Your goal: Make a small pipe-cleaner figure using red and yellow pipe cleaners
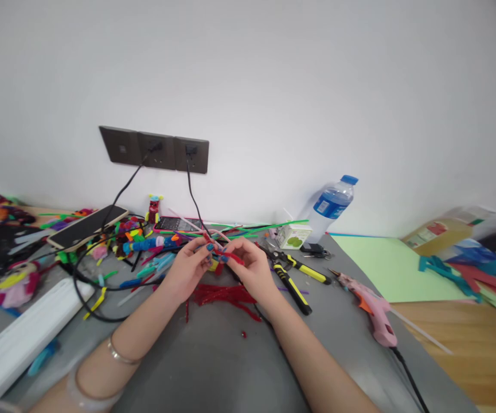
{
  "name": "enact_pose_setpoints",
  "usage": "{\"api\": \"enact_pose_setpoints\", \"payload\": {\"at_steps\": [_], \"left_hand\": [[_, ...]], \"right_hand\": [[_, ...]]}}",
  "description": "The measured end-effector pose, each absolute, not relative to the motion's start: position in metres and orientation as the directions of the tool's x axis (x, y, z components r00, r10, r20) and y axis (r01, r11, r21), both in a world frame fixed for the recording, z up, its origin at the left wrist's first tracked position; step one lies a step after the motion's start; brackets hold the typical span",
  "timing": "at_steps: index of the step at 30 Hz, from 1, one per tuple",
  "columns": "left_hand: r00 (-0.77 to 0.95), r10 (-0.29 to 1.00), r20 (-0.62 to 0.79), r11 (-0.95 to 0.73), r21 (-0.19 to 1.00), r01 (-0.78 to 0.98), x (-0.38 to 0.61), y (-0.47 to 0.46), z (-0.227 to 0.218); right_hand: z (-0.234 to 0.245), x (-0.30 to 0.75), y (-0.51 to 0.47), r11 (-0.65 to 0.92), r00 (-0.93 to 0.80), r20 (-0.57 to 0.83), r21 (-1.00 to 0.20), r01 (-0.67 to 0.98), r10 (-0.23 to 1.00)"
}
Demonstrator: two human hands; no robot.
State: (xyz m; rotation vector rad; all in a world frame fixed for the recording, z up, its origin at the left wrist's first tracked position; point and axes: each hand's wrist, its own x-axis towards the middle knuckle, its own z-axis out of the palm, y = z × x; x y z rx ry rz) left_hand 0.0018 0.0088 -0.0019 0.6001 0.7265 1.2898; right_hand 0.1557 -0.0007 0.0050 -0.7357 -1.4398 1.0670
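Note:
My left hand (190,265) and my right hand (249,269) meet above the middle of the grey table. Their fingertips pinch a red pipe cleaner (233,257) between them. The exact shape of the held piece is partly covered by my fingers. Just below my hands lies a bundle of red glittery pipe cleaners (224,295). A small red bit (243,334) rests nearer to me on the tabletop. Right of my right hand are yellow-and-black pliers (293,284), lying with their handles spread.
A pink glue gun (372,312) lies at right, its cord running off the front. Behind stand a water bottle (331,203) and a small white box (293,236). Left are a phone (88,226), a white power strip (28,338), black cables and many coloured pipe cleaners.

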Motion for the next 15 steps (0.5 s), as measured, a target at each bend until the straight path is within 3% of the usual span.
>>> {"api": "enact_pose_setpoints", "payload": {"at_steps": [6, 15], "left_hand": [[0.211, 0.973, -0.094, 0.188, 0.853, -0.486, 0.003, 0.005, 0.003], [0.346, 0.935, -0.082, 0.207, 0.917, -0.341, 0.001, 0.004, 0.002]], "right_hand": [[0.007, 0.159, 0.002, 0.363, -0.152, 0.395, -0.910, -0.200, 0.906], [0.020, 0.167, 0.001, 0.229, -0.394, 0.322, -0.936, -0.266, 0.861]]}}
